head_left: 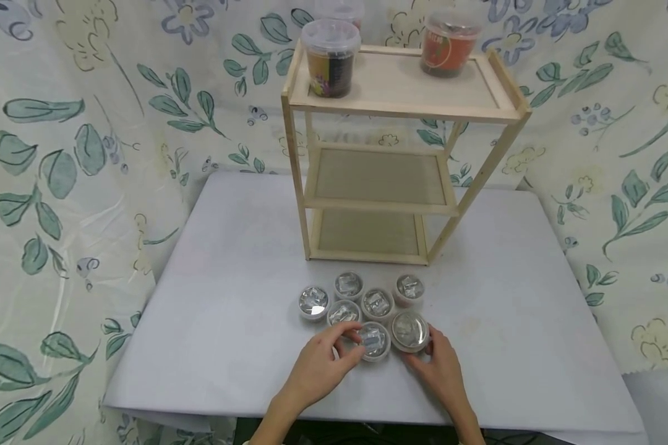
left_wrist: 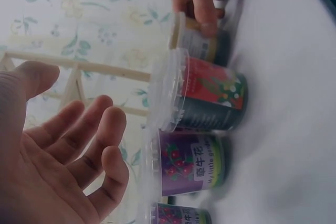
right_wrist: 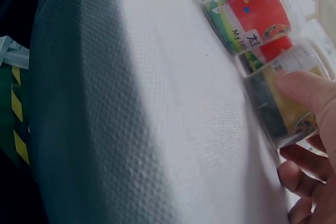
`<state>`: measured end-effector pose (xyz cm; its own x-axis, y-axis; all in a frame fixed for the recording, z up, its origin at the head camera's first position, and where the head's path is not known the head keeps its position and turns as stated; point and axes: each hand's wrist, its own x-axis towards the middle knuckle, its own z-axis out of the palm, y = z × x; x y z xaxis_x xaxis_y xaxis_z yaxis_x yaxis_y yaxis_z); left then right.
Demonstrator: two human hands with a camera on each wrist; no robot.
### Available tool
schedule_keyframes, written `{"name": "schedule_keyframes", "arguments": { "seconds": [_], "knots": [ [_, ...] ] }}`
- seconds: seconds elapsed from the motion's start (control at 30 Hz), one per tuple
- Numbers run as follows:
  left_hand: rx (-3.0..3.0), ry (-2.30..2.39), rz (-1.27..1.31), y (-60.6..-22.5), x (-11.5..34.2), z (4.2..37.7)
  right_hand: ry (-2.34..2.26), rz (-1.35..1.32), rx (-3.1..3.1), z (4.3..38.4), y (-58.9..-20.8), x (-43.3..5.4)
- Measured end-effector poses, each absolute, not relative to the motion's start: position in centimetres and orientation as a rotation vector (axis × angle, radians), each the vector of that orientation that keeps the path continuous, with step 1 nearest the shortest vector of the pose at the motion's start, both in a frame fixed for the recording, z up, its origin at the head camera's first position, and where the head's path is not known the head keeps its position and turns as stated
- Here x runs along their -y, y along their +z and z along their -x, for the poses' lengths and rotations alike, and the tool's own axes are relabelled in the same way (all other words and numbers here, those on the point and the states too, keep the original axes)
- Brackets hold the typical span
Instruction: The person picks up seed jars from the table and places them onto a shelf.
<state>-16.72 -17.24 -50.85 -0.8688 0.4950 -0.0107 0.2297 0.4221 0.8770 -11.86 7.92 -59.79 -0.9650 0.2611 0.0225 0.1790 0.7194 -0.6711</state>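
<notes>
Several small clear-lidded plastic cups stand in a cluster on the table, with foil-like packets under most lids. My right hand [head_left: 441, 371] holds the nearest right cup [head_left: 410, 331], thumb on its yellow and dark label [right_wrist: 286, 98] and fingers round the far side. Next to it stands a red-labelled cup [left_wrist: 212, 90]. My left hand [head_left: 324, 364] hovers by that cup's lid [head_left: 374, 342], fingers loosely bent and apart from the thumb, nothing in the palm [left_wrist: 58, 177]. Beyond it is a purple-labelled cup [left_wrist: 189, 162] with plant pictures.
A three-tier wooden shelf [head_left: 381, 207] stands behind the cups. On its top tier are a dark and yellow cup [head_left: 331, 62], a red cup [head_left: 448, 46] and another partly hidden one. The white-covered table [head_left: 228, 296] has a front edge near my wrists; floral cloth [head_left: 106, 136] hangs around.
</notes>
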Motion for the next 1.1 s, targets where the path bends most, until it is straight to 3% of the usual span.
{"name": "schedule_keyframes", "arguments": {
  "seconds": [0.5, 1.1],
  "knots": [
    [-2.426, 1.425, -0.684, -50.3, 16.8, 17.1, 1.159, 0.471, 2.815, 11.8, -59.1, -8.5],
    [-2.394, 1.443, -0.642, -50.0, 16.8, 17.2, 1.091, 0.354, 2.704, 11.3, -58.2, -8.8]
  ]
}}
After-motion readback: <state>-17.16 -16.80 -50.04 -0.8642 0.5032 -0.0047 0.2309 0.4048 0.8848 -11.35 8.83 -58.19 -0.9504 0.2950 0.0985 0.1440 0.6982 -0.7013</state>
